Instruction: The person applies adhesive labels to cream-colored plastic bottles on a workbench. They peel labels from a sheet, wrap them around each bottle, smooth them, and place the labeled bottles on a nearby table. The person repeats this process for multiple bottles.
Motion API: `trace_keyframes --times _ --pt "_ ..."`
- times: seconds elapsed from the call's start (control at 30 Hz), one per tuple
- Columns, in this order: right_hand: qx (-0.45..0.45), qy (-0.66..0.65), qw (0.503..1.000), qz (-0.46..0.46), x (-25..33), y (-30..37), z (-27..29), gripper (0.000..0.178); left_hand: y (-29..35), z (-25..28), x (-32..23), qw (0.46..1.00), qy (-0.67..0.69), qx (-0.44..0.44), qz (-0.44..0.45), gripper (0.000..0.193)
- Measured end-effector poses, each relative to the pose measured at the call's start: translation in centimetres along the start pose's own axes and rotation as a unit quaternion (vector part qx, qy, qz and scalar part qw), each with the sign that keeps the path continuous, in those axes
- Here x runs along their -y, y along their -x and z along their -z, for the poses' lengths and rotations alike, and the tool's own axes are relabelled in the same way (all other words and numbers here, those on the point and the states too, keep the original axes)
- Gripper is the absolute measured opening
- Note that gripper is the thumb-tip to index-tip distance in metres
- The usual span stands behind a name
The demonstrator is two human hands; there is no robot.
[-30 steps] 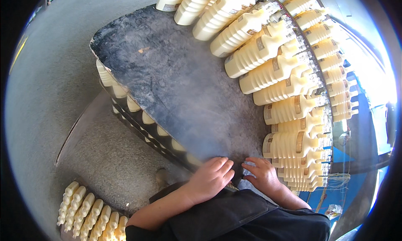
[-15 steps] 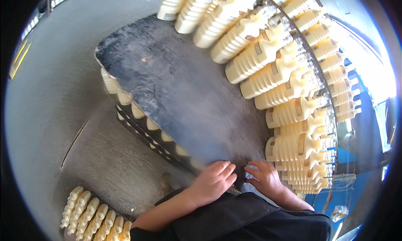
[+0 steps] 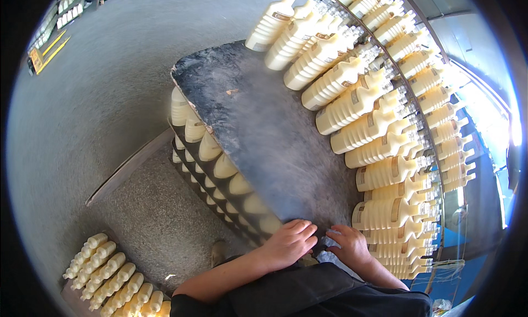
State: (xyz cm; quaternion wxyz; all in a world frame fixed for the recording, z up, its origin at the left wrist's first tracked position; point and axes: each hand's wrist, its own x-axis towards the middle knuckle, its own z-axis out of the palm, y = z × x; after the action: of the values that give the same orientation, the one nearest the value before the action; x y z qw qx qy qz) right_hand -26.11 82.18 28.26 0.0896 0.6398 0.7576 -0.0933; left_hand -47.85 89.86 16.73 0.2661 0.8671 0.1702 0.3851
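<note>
A dark, scuffed board (image 3: 236,97) lies flat on top of stacked layers of bottles. At its near corner my left hand (image 3: 291,241) is closed, its fingers bent together; what they hold is hidden. Close beside it on the right, my right hand (image 3: 350,245) curls its fingers toward the left hand, next to a small shiny, film-like patch (image 3: 325,245). What it grips does not show clearly. Cream-filled, ribbed bottles (image 3: 379,215) with clear tops stand in a row along the board's right side, close to my right hand.
More bottles (image 3: 209,146) show in layers under the board's left edge. At lower left stands another group of cream bottles (image 3: 118,270). A long flat strip (image 3: 129,165) lies on the concrete floor (image 3: 132,97). A yellow-forked pallet jack (image 3: 47,55) and loaded racks (image 3: 69,11) are far left.
The view has shifted, so the board and bottles sit lower and further right in the picture. More of the layers below the board shows. Both hands stay at its near corner.
</note>
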Motion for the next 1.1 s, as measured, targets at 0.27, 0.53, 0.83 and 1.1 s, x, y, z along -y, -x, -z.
trace_keyframes --times 0.27,0.53,0.83,1.1 --pt "0.005 0.004 1.0 -0.007 0.0 0.3 -0.1 0.051 0.1 0.0 -0.2 1.0 0.01 0.003 -0.002 0.027" --pt "-0.027 -0.016 0.999 0.014 -0.5 1.1 -0.8 0.055 -0.3 0.1 -0.5 1.0 0.008 0.013 0.002 0.032" --pt "-0.083 -0.041 0.995 0.047 -1.3 2.5 -2.3 0.055 -1.4 0.8 -2.2 0.999 -0.027 0.032 0.031 0.033" --pt "-0.211 -0.083 0.971 0.076 -2.1 3.2 -3.9 0.039 -1.7 -0.1 -3.1 0.992 -0.069 0.054 0.092 0.028"
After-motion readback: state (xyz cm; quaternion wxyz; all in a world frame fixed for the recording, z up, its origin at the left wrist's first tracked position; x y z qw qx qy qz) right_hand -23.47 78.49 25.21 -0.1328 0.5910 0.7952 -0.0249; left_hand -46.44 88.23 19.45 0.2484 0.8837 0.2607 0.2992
